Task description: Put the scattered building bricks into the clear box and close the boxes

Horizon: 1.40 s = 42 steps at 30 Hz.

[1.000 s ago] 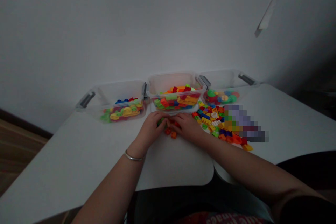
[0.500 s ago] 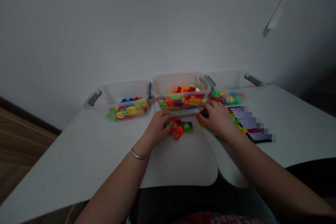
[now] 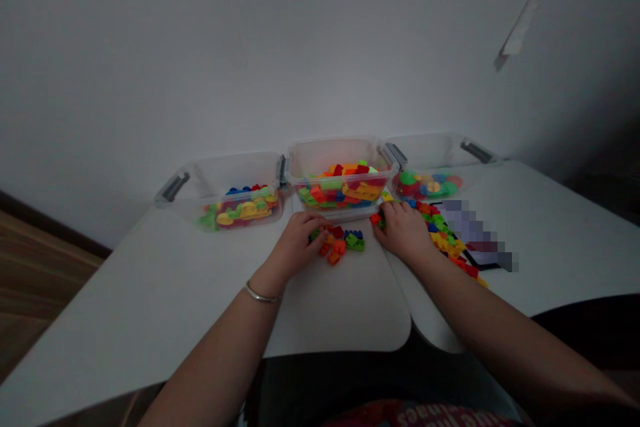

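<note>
Blocks [image 3: 340,248] lie in two heaps on the white table [image 3: 150,293]. One small heap is in front of the middle box [image 3: 333,150], and one big heap [image 3: 450,245] is to the right of it. The small heap has red, orange, green and blue blocks, too bunched up to count.

Two hands touch the heaps. The left hand [image 3: 299,245] is at the left side of the small heap, its fingers bent with a narrow gap to the thumb; I cannot tell if it holds a block. The right hand [image 3: 406,232] has its fingers down at the left side of the big heap. They hide what is under them, so I cannot tell its grip.

Three clear boxes stand in a row by the wall [image 3: 250,47], all with toy pieces inside. One flat screen [image 3: 463,230] lies beside the big heap. One bracelet [image 3: 263,295] is on the left wrist.
</note>
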Each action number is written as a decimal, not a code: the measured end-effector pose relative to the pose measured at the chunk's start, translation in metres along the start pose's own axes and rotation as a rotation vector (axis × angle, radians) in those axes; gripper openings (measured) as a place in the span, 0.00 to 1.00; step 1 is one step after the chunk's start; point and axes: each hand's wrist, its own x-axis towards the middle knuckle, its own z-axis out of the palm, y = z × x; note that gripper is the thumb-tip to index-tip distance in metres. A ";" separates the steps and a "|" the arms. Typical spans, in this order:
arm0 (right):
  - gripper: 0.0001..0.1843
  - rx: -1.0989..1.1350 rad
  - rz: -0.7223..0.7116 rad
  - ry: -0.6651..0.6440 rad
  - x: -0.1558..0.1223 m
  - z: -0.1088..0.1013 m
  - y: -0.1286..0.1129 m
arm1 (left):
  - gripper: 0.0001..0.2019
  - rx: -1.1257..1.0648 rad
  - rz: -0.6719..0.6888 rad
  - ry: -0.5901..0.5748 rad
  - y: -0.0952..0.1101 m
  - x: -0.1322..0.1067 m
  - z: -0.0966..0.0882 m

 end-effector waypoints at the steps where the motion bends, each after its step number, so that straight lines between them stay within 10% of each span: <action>1: 0.17 0.000 -0.004 0.003 0.000 -0.001 0.000 | 0.12 -0.002 0.000 -0.001 0.000 0.000 0.000; 20: 0.15 0.022 -0.120 -0.174 0.003 -0.004 -0.005 | 0.16 0.145 -0.032 -0.140 -0.007 -0.004 0.010; 32: 0.12 0.280 -0.068 0.011 0.014 -0.008 -0.004 | 0.23 0.172 -0.017 -0.205 -0.005 -0.007 0.010; 42: 0.14 0.481 -0.235 0.023 0.020 -0.019 -0.065 | 0.21 -0.083 -0.091 0.024 -0.013 0.001 0.012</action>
